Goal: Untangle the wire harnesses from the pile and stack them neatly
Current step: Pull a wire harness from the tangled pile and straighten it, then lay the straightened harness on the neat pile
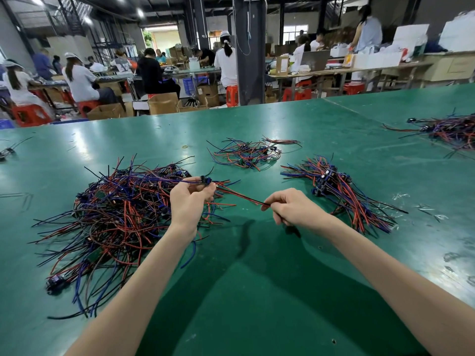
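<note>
Over the table (257, 291) — harness (239, 194) left-right, connector leftward

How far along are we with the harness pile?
Done: a modest aligned stack on the right. In hand: one harness, left hand gripping its connector end, right hand pinching its wires. Left: the large tangled pile, most of the job.

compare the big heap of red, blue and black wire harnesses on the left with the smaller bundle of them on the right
The big heap of red, blue and black wire harnesses is far larger than the smaller bundle. The heap's wires cross and loop every way; the bundle's lie roughly parallel. The bundle's dark connectors cluster together; the heap's are scattered. Both lie on the green table.
</note>
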`<state>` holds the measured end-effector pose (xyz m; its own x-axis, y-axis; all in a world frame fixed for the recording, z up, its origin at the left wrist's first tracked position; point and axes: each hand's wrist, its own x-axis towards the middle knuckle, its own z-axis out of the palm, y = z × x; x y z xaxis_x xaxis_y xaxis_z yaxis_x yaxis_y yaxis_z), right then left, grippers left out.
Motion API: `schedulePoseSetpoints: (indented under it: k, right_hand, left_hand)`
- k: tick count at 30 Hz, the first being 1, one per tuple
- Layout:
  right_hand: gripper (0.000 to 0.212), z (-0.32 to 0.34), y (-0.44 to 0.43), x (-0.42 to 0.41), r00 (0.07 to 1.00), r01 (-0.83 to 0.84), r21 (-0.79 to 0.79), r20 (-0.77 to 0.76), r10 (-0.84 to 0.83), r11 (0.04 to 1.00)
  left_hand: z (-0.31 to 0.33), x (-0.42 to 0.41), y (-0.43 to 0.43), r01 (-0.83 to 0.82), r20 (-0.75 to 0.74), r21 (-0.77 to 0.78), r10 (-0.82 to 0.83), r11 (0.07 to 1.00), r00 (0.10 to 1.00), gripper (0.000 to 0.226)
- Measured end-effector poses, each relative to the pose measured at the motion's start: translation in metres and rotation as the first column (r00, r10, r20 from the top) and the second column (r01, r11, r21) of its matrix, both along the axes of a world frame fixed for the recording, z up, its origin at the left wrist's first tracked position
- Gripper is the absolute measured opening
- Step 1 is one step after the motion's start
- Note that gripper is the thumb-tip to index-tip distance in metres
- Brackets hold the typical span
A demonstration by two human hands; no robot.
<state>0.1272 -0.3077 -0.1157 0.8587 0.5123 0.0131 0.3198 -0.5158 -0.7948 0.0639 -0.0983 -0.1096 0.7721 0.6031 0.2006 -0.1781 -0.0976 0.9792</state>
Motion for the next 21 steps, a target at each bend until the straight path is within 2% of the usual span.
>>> schedulePoseSetpoints:
  k: [5,8,11,14,17,21]
  right_hand:
    - [0.031,0.002,0.0,0.002,1.0,0.03,0.018,-0.012,-0.029,0.999]
    - [0.033,0.005,-0.004,0.001,0.987,-0.062,0.173,-0.134,0.086,0.983]
    - [0.03,0.009,-0.012,0.003,0.883,-0.177,0.455,-0.319,0.345,0.873]
    - [0.036,0.012,-0.022,0.009,0.745,-0.182,0.644,-0.403,0.532,0.743]
    - [0.042,0.014,-0.031,0.013,0.647,-0.199,0.688,-0.443,0.621,0.698]
    - [0.042,0.014,-0.039,0.012,0.588,-0.277,0.614,-0.499,0.636,0.739]
  left_hand:
    - [0.002,-0.002,-0.005,0.024,0.002,-0.001,-0.024,1.0,1.0,0.015]
    - [0.004,-0.004,0.0,0.031,-0.005,-0.047,-0.031,0.998,1.0,0.011]
    - [0.007,-0.005,0.003,0.043,0.015,-0.168,-0.041,0.985,0.999,0.015]
    - [0.01,-0.004,-0.002,0.092,0.041,-0.291,-0.084,0.952,0.996,0.014]
    - [0.014,-0.006,-0.008,0.149,0.076,-0.347,-0.131,0.926,0.988,0.008]
    - [0.016,-0.008,-0.015,0.237,0.088,-0.386,-0.22,0.891,0.971,0.009]
